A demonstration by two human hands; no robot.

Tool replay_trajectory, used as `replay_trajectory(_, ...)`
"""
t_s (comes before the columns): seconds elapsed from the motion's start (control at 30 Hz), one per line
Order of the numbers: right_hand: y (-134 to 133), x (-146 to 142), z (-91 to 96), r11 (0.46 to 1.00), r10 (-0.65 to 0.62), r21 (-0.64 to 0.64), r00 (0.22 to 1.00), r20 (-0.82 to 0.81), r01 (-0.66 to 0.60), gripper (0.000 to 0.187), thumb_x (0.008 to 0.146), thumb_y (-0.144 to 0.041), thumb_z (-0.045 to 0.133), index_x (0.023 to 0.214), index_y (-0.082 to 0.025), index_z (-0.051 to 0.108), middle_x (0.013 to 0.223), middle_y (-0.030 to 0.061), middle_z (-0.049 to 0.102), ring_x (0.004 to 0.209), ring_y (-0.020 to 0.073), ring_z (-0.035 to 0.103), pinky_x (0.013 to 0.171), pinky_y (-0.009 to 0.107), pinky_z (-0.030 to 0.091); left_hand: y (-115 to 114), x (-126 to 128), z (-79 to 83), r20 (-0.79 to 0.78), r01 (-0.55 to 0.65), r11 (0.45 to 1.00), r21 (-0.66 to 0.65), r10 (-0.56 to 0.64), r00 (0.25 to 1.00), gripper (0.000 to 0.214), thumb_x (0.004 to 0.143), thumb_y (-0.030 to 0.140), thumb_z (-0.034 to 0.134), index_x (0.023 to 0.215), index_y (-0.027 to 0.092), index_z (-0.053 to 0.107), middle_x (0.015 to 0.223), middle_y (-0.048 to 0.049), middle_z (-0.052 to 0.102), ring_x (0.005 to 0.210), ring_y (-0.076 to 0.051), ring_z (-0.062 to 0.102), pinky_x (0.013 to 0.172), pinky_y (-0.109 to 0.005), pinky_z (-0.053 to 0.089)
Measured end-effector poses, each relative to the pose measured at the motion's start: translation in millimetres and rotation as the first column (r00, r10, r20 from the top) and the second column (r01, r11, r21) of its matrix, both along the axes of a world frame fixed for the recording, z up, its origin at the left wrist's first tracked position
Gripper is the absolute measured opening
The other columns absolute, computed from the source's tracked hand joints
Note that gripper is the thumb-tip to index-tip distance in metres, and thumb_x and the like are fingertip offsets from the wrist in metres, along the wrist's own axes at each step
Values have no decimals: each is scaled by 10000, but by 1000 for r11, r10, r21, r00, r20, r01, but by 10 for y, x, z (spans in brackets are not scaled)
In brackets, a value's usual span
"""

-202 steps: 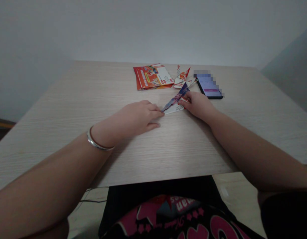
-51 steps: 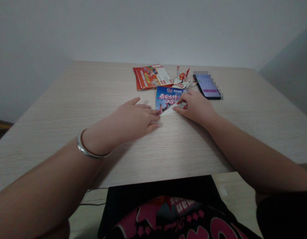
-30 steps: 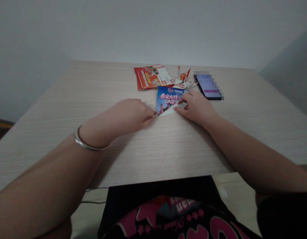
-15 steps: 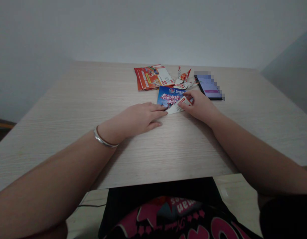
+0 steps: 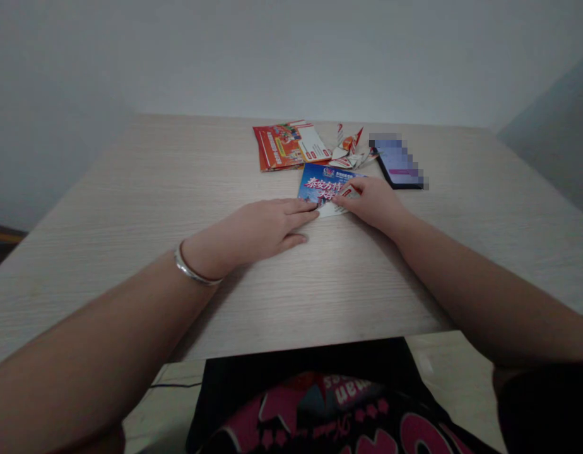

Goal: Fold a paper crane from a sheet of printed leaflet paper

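Between the person's two hands, near the middle of the table, lies a blue leaflet with large Chinese lettering, its near side turned over to show a white flap with small red marks. The left hand is spread out palm down, fingers loosely extended, the longest ones resting on the leaflet's near left corner and the thumb apart from it. The right hand has its thumb and bent fingers drawn together on the white flap, gripping it at the right. Just beyond the leaflet sits a stack of orange and white leaflets; I cannot tell whether the two touch. Right of the stack is a folded paper piece, white and red, its points sticking up. Farther right lies a phone, screen lit, partly pixelated. A silver bangle circles the left wrist, and a pale wall rises behind everything.
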State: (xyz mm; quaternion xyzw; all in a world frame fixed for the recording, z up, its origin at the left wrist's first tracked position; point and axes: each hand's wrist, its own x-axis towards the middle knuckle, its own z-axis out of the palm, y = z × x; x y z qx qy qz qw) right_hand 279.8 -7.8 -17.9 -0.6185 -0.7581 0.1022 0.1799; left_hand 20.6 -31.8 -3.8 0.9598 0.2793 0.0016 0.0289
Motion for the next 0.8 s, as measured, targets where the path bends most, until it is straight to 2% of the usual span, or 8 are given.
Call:
replay_trajectory(0.2,21,-21,-25,1000,-23,18,991,130,21,319,970,-474,664,949,-172,764,953,116,780,851,256,666,766,373,464,-33,7,55,-37,-33,999,-37,31,999,614,1106,423,477,1641,126,424,1708,-149,410,1569,-262,439,1302,-382,339)
replay_trajectory(0.47,29,-3,-45,999,-1,34,989,145,-4,363,997,-469,639,1124,-154,768,1099,151,798,1016,304,710,864,404,514,-72,31,83,-57,-43,999,-10,42,997,671,1099,502,488,1643,116,416,1702,-168,408,1559,-291,453,1295,-420,364)
replay_trajectory(0.8,21,-6,-34,999,-1,33,985,171,-5,356,998,-456,634,1135,-155,766,1184,161,797,1096,330,720,923,427,532,-96,75,115,-94,-24,999,21,26,995,617,1108,488,478,1624,151,458,1695,-177,421,1554,-306,460,1274,-442,392)
